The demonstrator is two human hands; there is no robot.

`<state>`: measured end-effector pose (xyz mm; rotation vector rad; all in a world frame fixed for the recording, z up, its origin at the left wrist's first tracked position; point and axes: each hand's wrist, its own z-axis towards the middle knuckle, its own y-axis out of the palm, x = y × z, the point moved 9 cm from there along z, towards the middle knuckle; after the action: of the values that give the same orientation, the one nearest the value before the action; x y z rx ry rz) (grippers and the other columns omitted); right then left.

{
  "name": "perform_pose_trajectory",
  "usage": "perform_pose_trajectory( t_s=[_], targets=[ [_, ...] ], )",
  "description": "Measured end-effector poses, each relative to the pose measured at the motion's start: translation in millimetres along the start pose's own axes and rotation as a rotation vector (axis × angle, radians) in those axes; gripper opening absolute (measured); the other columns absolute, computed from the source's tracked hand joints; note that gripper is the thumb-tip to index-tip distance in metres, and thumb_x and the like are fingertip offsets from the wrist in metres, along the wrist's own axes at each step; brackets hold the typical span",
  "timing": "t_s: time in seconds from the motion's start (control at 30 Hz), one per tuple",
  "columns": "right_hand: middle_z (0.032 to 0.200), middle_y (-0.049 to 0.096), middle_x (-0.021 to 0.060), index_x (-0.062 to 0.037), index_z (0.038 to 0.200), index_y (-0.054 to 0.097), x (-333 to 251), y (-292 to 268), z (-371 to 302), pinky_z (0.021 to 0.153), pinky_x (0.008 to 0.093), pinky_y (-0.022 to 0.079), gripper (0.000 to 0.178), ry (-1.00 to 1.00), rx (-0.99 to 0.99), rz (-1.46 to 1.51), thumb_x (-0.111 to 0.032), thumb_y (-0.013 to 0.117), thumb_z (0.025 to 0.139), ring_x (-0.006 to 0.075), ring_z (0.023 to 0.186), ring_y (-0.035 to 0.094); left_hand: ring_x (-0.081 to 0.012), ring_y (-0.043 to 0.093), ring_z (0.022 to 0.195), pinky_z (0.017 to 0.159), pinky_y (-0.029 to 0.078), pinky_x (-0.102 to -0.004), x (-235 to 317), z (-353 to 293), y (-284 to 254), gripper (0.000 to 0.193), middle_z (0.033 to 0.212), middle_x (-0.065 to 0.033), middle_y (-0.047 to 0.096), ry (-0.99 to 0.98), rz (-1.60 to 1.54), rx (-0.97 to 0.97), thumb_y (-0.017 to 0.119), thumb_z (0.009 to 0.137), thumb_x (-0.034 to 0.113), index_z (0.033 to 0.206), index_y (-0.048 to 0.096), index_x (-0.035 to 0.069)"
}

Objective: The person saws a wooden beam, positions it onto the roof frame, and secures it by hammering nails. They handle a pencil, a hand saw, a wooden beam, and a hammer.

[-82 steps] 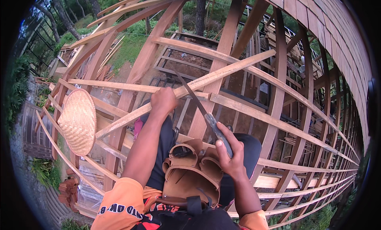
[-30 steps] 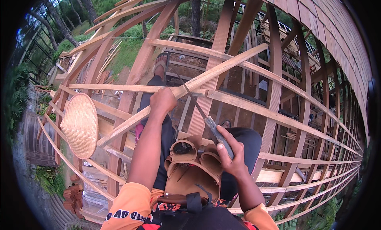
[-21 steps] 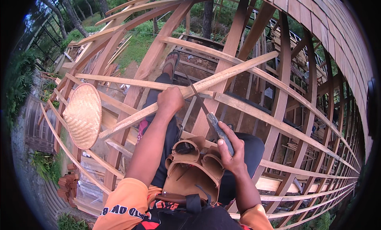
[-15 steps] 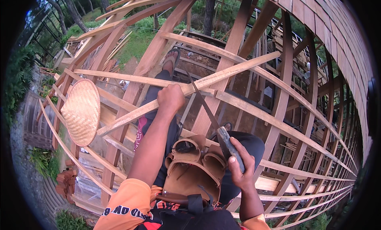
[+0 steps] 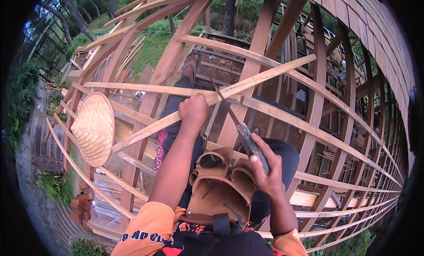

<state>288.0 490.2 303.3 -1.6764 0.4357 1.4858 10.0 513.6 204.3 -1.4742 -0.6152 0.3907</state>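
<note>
A long, pale wooden batten (image 5: 269, 77) lies slantwise across the roof frame. My left hand (image 5: 194, 110) is closed around it, left of its middle. In my right hand (image 5: 269, 170), over my right thigh, is a handsaw (image 5: 229, 109), gripped by its dark, worn handle. The saw's narrow blade slants up and left and crosses the batten just right of my left fist, apparently touching it. Whether its teeth sit in a cut is too small to tell. A brown leather tool pouch (image 5: 221, 198) hangs at my waist between the two forearms.
Thick rafters (image 5: 247, 79) and crossing battens (image 5: 304, 128) form an open grid, with ground visible through the gaps. My sandaled foot (image 5: 191, 66) is forward on the frame. A woven conical hat (image 5: 93, 128) is at left. Wooden shingles (image 5: 353, 26) cover the upper right; bricks (image 5: 81, 209) are stacked lower left.
My right hand has pushed the saw forward and up, so its handle is closer to the batten. My left hand keeps its grip. The whole view has shifted slightly.
</note>
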Motion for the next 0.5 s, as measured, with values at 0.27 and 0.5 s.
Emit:
perform_pose_trajectory(
  t_s=[0.27,0.5],
  targets=[
    [0.110,0.070,0.0258,0.0006,0.134,0.059,21,6,61,0.084,0.0332,0.054,0.042,-0.257,0.256,0.037,-0.009,0.061,0.094,0.0262,0.097,0.074,-0.0398,0.073,0.083,0.075,0.058,-0.0527,31,3,10,0.016,0.088,-0.0209,0.073,0.092,-0.002,0.047,0.066,0.082,0.013,0.095,0.068,0.005],
    [0.129,0.065,0.0235,-0.0032,0.144,0.052,24,39,93,0.102,0.0380,0.048,0.056,-0.172,-0.010,0.139,-0.016,0.066,0.092,0.0314,0.119,0.066,-0.0375,0.071,0.100,0.089,0.055,-0.0463,8,2,-14,0.057,0.101,-0.0250,0.073,0.132,-0.163,-0.200,0.087,0.068,0.039,0.106,0.074,-0.001]
  ],
)
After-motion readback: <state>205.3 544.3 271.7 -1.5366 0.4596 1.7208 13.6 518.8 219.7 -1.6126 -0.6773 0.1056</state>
